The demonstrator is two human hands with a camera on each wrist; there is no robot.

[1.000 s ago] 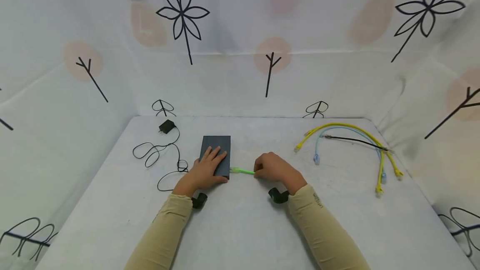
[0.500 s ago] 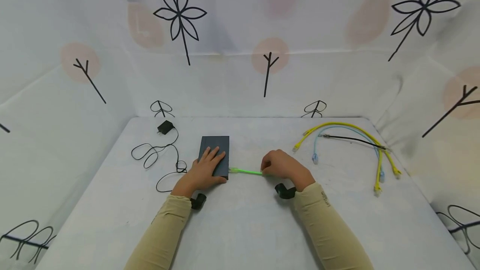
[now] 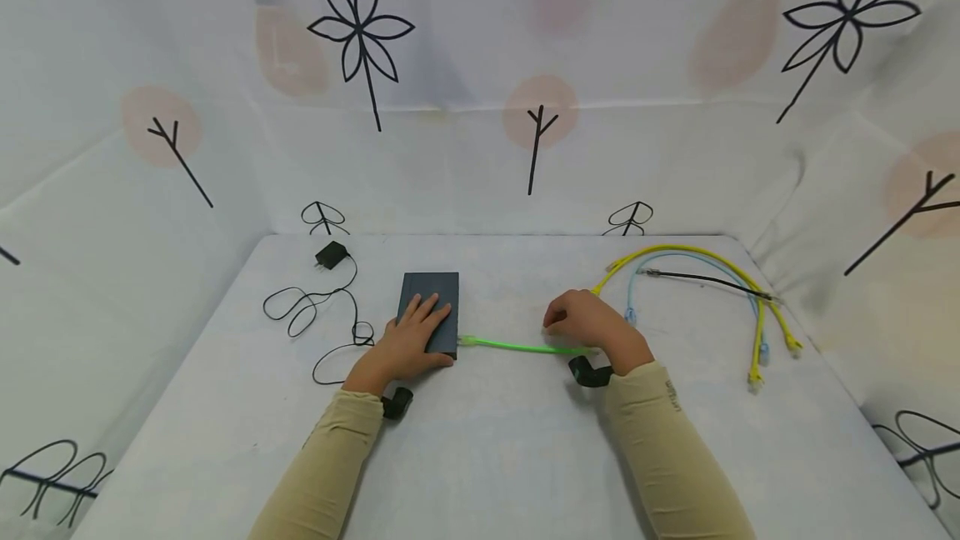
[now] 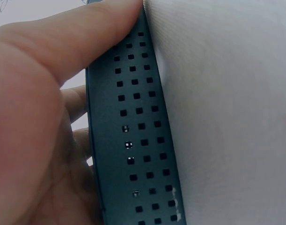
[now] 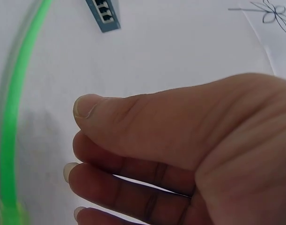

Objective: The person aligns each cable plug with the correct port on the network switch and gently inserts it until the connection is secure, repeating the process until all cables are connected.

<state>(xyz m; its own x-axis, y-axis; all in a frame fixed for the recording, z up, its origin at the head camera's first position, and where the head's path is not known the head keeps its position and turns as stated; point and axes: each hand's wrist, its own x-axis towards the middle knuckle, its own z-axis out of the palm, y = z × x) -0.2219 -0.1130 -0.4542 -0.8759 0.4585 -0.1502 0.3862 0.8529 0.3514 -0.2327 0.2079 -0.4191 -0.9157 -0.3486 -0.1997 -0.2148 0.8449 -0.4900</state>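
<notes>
A dark blue-grey network switch (image 3: 431, 283) lies left of the middle of the table; its row of ports shows at the top of the right wrist view. My left hand (image 3: 408, 344) rests on it with spread fingers, the thumb at its near end, where the left wrist view shows a wall of square vents (image 4: 138, 112). A green Ethernet cable (image 3: 517, 347) runs from the switch's right side, its other end partly behind my right wrist. Above the table, my right hand (image 3: 596, 325) has loosely bent fingers (image 5: 119, 187) and holds nothing, beside the cable.
At the back right lie yellow Ethernet cables (image 3: 762, 332), a light blue one (image 3: 632, 294) and a short black one (image 3: 705, 277). On the left is a black power adapter (image 3: 332, 254) with its looped cord (image 3: 303, 307). White printed cloth walls (image 3: 465, 165) surround the table.
My right hand has let go of the green cable and moved right along it, baring more of its length. The left hand stays on the switch.
</notes>
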